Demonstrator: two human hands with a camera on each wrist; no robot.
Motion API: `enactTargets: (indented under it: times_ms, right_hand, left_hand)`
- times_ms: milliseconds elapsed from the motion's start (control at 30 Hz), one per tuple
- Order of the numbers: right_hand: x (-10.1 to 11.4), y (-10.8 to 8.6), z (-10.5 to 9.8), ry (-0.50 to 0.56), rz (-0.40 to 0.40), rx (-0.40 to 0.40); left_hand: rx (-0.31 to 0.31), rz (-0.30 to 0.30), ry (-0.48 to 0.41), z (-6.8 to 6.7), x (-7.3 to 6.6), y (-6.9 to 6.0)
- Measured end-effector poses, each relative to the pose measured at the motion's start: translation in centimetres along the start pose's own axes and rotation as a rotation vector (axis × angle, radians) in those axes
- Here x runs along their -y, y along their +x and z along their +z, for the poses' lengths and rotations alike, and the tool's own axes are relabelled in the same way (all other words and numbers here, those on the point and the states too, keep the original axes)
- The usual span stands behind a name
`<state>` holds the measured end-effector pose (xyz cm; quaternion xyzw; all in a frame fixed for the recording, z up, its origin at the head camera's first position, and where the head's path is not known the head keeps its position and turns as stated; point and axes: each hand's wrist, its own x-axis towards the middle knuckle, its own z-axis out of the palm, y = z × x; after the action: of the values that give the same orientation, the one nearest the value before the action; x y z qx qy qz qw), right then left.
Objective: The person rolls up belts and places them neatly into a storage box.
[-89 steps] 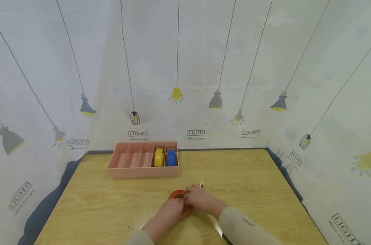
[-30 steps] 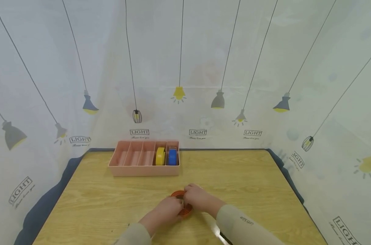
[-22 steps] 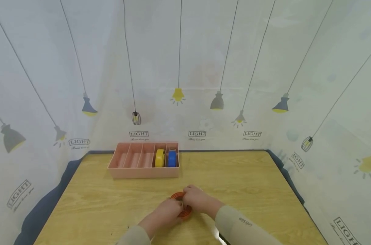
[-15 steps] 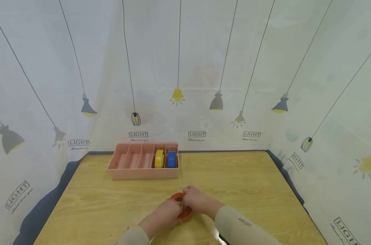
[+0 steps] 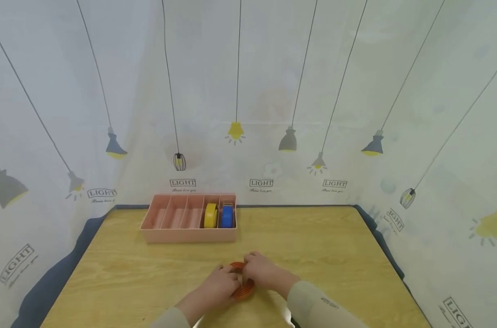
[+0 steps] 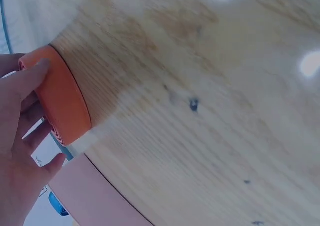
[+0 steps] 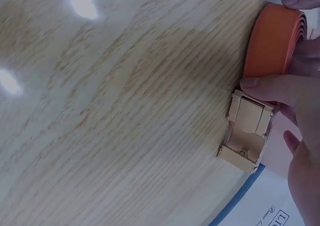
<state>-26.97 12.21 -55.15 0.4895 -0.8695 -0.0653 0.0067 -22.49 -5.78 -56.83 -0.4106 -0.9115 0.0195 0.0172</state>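
An orange belt (image 5: 243, 292), rolled into a flat coil standing on its edge, sits on the wooden table between both hands. My left hand (image 5: 219, 286) holds the coil's left side; in the left wrist view one fingertip presses the outer face of the belt (image 6: 65, 98), with other fingers at the coil's inner side. On the opposite side my right hand (image 5: 264, 272) pinches the coil, its thumb lying over the outer strap close to the gold buckle (image 7: 246, 128). That buckle juts out from the roll in the right wrist view and is hidden in the head view.
A pink divided box (image 5: 187, 236) stands at the back left of the table (image 5: 314, 246). A rolled yellow belt (image 5: 210, 216) and a rolled blue belt (image 5: 227, 216) occupy its two rightmost compartments. A curtain printed with lamps surrounds the table.
Compared with earlier, the left hand has shifted slightly left, its fingers lifted more into view, so more of the coil's opening shows. The buckle end, visible three seconds ago, is now behind the right hand.
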Motion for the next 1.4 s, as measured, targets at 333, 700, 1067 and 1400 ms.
enactTargets:
  times_ms: [333, 700, 1067, 1400]
  right_hand:
    - [-1.2, -0.8, -0.1, 0.147, -0.033, -0.153]
    - [-1.5, -0.7, -2.7, 0.271, 0.196, -0.458]
    - [0.3, 1.2, -4.1, 0.349, 0.263, -0.735]
    - [0.9, 2.9, -4.6, 0.268, 0.363, -0.563]
  left_hand:
    - [-0.153, 0.052, -0.074, 0.5, 1.3, -0.7]
    - [-0.290, -0.263, -0.688, -1.9, 1.8, -2.2]
    - [-0.418, -0.481, -1.102, -4.0, 2.2, -3.0]
    - [-0.506, -0.663, -1.049, -6.7, 5.0, -3.6]
